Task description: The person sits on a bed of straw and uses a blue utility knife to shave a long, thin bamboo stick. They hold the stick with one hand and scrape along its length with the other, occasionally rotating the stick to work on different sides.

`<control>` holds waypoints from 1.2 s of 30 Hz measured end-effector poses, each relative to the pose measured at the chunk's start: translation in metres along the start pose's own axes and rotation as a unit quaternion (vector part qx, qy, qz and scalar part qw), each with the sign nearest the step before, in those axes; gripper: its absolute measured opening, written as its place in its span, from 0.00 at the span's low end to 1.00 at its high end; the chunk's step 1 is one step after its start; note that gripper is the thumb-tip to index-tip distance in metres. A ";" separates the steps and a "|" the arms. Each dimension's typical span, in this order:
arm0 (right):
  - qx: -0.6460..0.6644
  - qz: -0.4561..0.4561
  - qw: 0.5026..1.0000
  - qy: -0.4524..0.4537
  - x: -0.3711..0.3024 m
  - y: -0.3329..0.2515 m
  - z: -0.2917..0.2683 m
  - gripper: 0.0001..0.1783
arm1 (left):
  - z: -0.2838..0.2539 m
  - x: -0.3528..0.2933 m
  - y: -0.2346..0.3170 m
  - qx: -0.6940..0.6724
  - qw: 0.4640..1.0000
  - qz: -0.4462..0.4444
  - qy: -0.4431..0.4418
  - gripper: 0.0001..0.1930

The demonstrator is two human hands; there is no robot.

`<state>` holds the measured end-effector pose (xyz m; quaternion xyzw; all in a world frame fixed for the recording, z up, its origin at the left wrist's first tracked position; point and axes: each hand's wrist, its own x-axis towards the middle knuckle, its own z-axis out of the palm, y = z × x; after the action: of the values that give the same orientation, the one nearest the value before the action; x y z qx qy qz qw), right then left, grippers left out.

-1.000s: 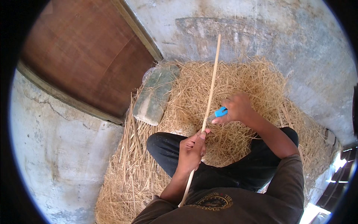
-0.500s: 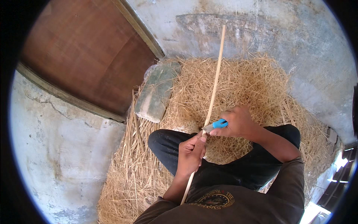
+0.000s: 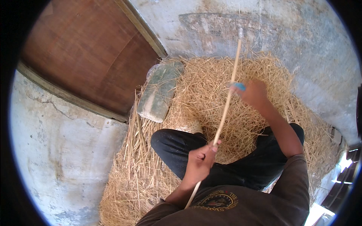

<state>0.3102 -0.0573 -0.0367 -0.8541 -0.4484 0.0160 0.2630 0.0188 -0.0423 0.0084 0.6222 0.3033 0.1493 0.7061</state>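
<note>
A long, thin pale strip that looks like bamboo or wood [image 3: 227, 106] slants from my lap up toward the far wall and bends slightly. My left hand [image 3: 200, 161] is closed round its lower part, thumb along it, just above my crossed legs. Farther up, my right hand [image 3: 254, 93] is closed on a blue-handled knife [image 3: 239, 87]. The knife meets the strip about two thirds of the way up; its blade is blurred by motion. The strip's near end runs down against my shirt.
Straw-like shavings [image 3: 211, 81] cover the floor around my legs. A worn greenish block [image 3: 160, 92] lies at the left, beside a brown panel with a wooden frame [image 3: 90, 52]. Stained plaster walls [image 3: 301, 45] stand close at the far side and left.
My right hand with the knife has moved away from me along the strip, from beside my left hand to its upper part. The strip has tilted rightward and bows more.
</note>
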 end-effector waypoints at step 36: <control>-0.010 -0.177 0.984 0.005 -0.026 -0.039 -0.014 0.40 | -0.004 0.028 0.014 -0.051 0.998 -0.009 0.038 0.15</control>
<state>0.2685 -0.0651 -0.0121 -0.7641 -0.5912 -0.0397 0.2551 0.0405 -0.0200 0.0155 0.5769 0.3273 0.1818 0.7260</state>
